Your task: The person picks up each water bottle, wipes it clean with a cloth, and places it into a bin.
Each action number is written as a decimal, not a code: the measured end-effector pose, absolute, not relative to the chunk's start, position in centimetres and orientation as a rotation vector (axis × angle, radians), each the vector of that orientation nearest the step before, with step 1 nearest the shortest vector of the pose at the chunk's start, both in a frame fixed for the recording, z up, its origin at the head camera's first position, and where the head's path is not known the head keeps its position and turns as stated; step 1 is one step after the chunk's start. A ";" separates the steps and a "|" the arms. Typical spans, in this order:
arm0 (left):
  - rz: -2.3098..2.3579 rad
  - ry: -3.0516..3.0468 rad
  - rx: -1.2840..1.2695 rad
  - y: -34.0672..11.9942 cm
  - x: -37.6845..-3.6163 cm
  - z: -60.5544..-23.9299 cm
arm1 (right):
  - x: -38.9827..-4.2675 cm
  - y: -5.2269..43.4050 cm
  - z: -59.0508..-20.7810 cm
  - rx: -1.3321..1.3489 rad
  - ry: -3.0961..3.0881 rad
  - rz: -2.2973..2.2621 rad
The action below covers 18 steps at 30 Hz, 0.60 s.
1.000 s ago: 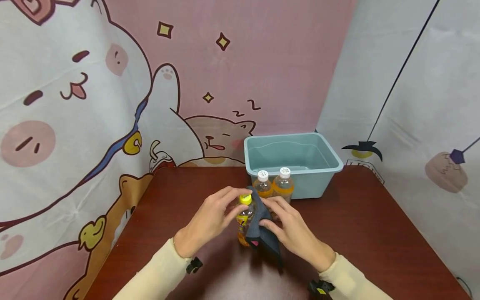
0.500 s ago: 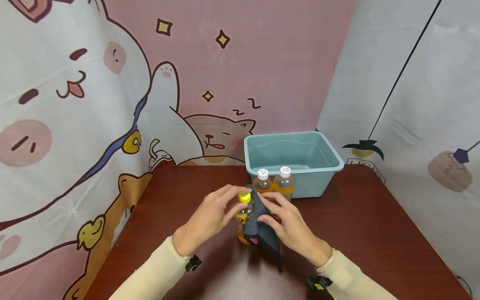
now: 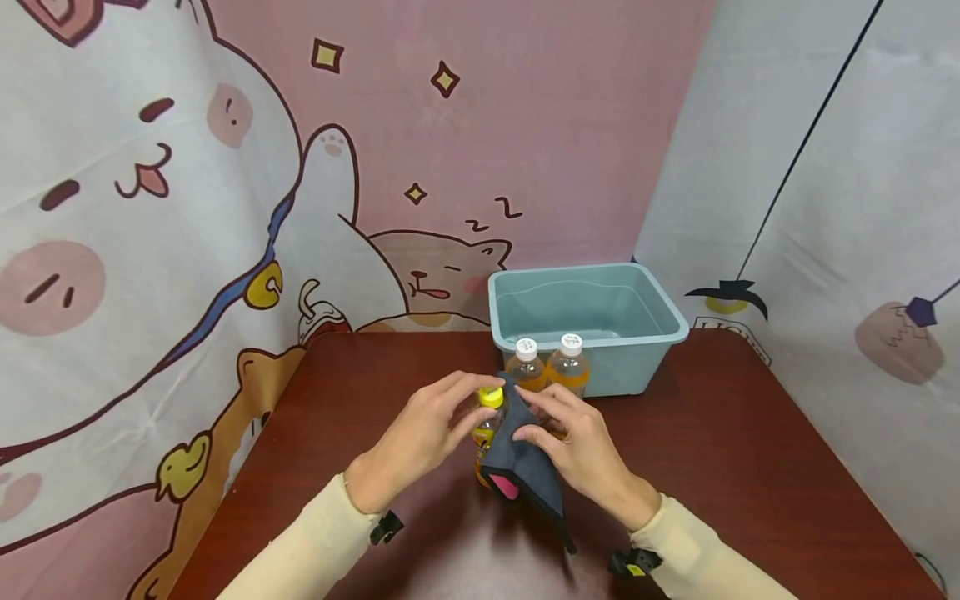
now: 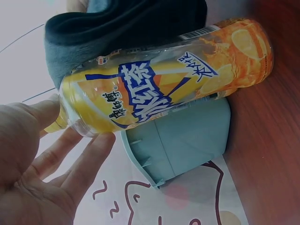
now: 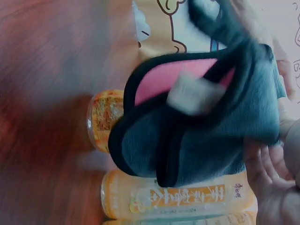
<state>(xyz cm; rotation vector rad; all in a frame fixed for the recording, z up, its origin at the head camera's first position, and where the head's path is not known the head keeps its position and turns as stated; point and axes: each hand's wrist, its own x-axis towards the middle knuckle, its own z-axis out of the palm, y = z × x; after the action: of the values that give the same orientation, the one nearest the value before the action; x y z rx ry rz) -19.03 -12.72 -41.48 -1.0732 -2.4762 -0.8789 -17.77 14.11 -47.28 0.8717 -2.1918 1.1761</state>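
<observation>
holding the yellow-capped bottle upright near the middle of the table, we see the left hand curled at its neck, with thumb and fingertips pinching just round the yellow cap. in the left wrist view the palm is fairly open and the fingers lie long against the bottle's shoulder, so the grip is a light one at the top rather than a full fist. the bottle's base rests on the dark red wood.

on the right side of the bottle, the right hand grips a dark grey cloth with a pink lining, its fingers bent over the fabric and pressing it against the bottle's side. the cloth hangs down from the cap towards the near edge of the table, and the right wrist view shows it bunched and folded, the pink inside showing at one open fold. we cannot tell how much of the bottle's right side is covered behind it.

just beyond the hands, on the far side, stand two white-capped bottles of orange drink, side by side and touching. right behind them sits a pale blue tub at the far edge of the table, against the cartoon backdrop.
</observation>
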 end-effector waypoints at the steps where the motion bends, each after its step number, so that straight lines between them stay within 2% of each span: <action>1: -0.885 -2.479 -1.073 -12.7 -19.0 -41.5 | -17.8 14.2 -47.3 0.894 -2.183 1.173; 6: -0.898 -2.480 -1.071 -12.8 -18.9 -41.5 | -18.1 14.3 -47.2 0.957 -2.177 1.157; 14: -0.883 -2.453 -1.080 -12.8 -18.9 -41.5 | -18.3 14.0 -46.8 0.834 -2.222 1.276; 18: -0.874 -2.454 -1.078 -12.7 -18.9 -41.5 | -18.3 14.1 -46.8 0.868 -2.217 1.172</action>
<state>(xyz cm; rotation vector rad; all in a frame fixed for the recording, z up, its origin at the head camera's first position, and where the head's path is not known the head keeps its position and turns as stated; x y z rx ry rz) -18.91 -12.74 -41.48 -1.0781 -2.4540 -0.8736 -18.28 14.10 -46.80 0.8675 -2.2175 1.1724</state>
